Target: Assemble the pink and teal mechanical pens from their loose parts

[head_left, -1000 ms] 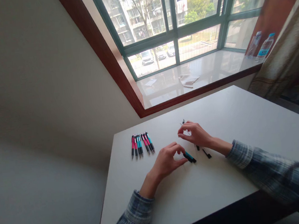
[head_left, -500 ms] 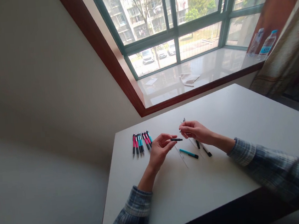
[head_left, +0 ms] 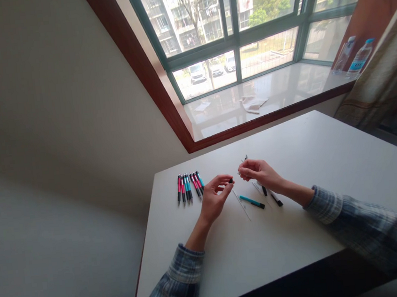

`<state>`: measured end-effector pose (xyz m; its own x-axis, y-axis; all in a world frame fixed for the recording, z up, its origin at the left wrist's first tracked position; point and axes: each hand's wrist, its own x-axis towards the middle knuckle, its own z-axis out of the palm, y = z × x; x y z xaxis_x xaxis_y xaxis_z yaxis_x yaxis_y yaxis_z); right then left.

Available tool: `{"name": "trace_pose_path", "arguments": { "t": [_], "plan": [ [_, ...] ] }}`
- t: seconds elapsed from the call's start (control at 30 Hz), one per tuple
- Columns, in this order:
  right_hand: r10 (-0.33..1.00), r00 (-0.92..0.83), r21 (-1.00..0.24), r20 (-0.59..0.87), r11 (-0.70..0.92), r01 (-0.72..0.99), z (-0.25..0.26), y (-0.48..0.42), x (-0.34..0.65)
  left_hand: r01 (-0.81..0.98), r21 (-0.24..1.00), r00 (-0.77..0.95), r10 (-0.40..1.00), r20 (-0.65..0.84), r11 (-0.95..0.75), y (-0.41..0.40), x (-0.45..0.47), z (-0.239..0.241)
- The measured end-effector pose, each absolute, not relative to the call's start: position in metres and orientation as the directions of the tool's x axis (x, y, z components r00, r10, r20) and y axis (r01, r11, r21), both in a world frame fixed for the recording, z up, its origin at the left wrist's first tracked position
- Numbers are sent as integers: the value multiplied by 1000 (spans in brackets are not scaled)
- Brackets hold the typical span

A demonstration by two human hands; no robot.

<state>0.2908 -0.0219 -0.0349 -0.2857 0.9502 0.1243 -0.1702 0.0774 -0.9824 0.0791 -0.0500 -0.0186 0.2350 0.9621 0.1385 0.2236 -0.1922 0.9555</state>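
Observation:
Between thumb and fingertips, my left hand (head_left: 214, 199) pinches a short black pen grip (head_left: 231, 181), seen now nearly end-on. My right hand (head_left: 260, 172) is closed a little to the right, its fingertips around a small silvery piece (head_left: 239, 173) too tiny to make out fully. Below the hands lies a teal pen barrel (head_left: 252, 202) with a black end. A thin white refill (head_left: 242, 205) rests left of it. Under my right wrist are a black pen part (head_left: 264, 190) and a white-and-black barrel (head_left: 277, 200), both partly covered.
Several assembled pens (head_left: 188, 188), pink and teal with black grips, lie side by side left of my left hand. The white table (head_left: 253, 261) meets a wall and a window sill (head_left: 222, 120). Cloth (head_left: 253, 103) and plastic bottles (head_left: 360, 58) are on the sill.
The black grip in my left hand has turned from lying sideways to pointing nearly end-on. My right hand stays almost where it was. The view has shifted slightly.

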Motion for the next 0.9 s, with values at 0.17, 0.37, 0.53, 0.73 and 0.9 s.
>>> {"name": "trace_pose_path", "arguments": {
  "t": [0.17, 0.37, 0.53, 0.73, 0.9],
  "plan": [
    [966, -220, -979, 135, 95, -180, -39, -20, 290, 335, 905, 241, 952, 187, -263, -54, 83, -21],
    [950, -264, -981, 165, 131, -144, -40, -22, 289, 404, 858, 189, 946, 262, -318, -51, 80, -23],
    [930, -316, -982, 187, 166, -90, -42, -23, 290, 405, 856, 173, 946, 274, -322, -51, 79, -22],
    [919, -346, -982, 187, 186, -36, -44, -22, 291, 394, 859, 190, 943, 272, -327, -52, 80, -20],
    [908, -367, -976, 202, 216, -3, -43, -23, 291, 395, 856, 193, 941, 278, -334, -52, 81, -19]
  ]
}}
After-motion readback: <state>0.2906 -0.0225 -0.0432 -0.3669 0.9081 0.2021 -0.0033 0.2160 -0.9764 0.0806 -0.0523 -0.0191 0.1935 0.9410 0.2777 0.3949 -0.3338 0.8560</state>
